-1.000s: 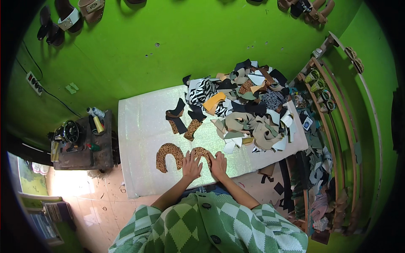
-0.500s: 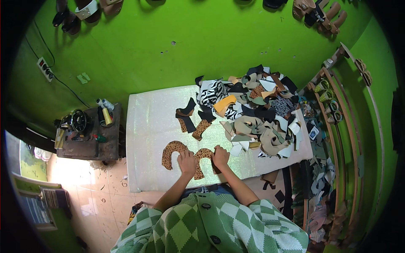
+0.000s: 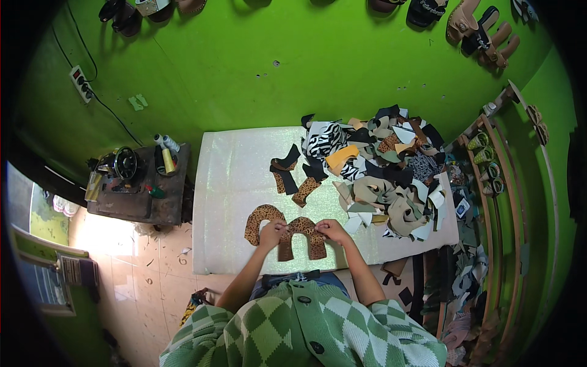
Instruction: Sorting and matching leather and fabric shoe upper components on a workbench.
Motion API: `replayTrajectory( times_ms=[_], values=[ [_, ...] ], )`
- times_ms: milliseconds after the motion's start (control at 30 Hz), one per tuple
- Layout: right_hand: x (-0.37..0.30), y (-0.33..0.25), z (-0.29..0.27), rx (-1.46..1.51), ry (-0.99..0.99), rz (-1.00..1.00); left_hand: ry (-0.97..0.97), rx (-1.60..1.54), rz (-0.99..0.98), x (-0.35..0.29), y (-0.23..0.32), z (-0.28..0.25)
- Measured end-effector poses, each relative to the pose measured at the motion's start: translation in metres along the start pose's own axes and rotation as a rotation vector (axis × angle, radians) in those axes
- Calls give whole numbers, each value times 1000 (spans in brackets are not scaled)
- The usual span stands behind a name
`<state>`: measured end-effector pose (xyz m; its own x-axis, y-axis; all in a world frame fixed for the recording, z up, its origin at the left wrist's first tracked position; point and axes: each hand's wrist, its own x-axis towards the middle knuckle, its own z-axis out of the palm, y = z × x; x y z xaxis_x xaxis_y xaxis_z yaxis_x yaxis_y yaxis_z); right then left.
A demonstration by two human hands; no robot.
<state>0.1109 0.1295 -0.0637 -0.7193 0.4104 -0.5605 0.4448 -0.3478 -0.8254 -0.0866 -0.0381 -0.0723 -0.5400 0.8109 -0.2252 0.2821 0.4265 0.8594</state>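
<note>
An arch-shaped leopard-print cut piece (image 3: 300, 224) is on the pale shiny tabletop (image 3: 229, 189) in front of me, its two legs toward me. My left hand (image 3: 271, 233) pinches its left edge, fingers closed. At its right edge my right hand (image 3: 333, 232) grips it with thumb and fingertips. A second curved leopard-print piece (image 3: 254, 221) lies just left, partly behind my left hand. Farther back lie black and leopard-print strips (image 3: 285, 169), with another black and leopard-print piece (image 3: 306, 191) beside them.
A heap of mixed scraps (image 3: 391, 177) covers the table's right side. On the left, a sewing machine (image 3: 122, 165) and thread cones (image 3: 166, 153) stand on a small wooden table (image 3: 137, 205). A shoe rack (image 3: 489, 177) stands at right; sandals (image 3: 483, 30) hang on the green wall.
The arch-shaped piece has turned so its legs point toward me, now held at both sides. Both hands have shifted from lying on the pieces to pinching its edges. The whole view has shifted slightly.
</note>
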Motion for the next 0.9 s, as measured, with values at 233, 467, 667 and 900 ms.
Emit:
replayTrajectory(
  times_ms=[233,467,667,900],
  values=[
    [37,-25,66,61,-25,-34,97,-103,-60,18,-30,-73],
    [76,-23,113,-369,416,-321,254,75,-43,31,-60,-84],
    [87,-22,121,-379,464,-291,282,115,-50,34,-60,-86],
    [70,-23,132,-536,607,-364,254,284,-122,27,-32,-96]
  ],
)
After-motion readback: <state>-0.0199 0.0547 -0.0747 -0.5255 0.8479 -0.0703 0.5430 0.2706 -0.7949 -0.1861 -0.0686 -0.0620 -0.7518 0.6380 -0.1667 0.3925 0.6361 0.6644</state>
